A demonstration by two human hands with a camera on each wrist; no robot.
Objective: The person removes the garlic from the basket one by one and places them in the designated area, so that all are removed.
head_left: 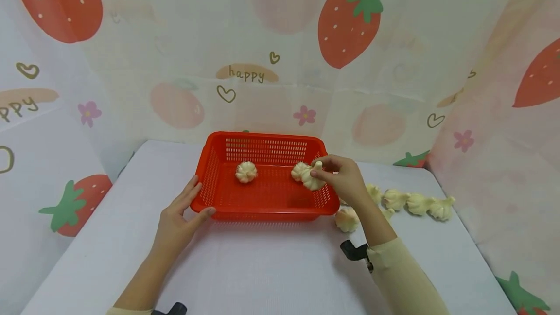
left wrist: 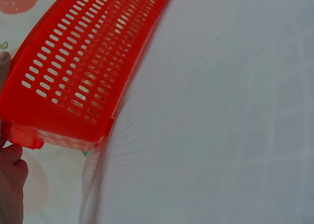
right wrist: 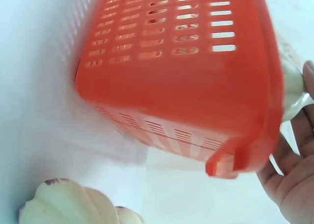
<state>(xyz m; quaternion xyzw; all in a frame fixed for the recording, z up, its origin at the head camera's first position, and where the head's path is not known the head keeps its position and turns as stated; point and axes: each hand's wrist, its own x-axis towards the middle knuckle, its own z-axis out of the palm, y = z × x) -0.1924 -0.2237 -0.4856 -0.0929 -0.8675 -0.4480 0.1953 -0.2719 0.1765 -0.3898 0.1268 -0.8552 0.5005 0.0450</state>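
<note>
A red plastic basket (head_left: 262,210) with slotted walls stands on the table. My left hand (head_left: 178,218) holds its left front corner, thumb on the front rim and fingers along the left side. My right hand (head_left: 345,179) pinches a garlic bulb (head_left: 313,180) by its stem, just inside the basket's right end. In the right wrist view that garlic bulb (right wrist: 291,87) shows partly behind the rim. A second bulb (head_left: 298,171) lies in the basket right behind the held one, and another bulb (head_left: 246,172) sits farther left inside.
To the right of the basket, several garlic bulbs (head_left: 417,203) lie in a row on the white table (head_left: 271,266). Another loose bulb (head_left: 347,219) is close to the basket's right front corner, partly behind my right wrist. A strawberry-print cloth (head_left: 245,23) hangs behind the table.
</note>
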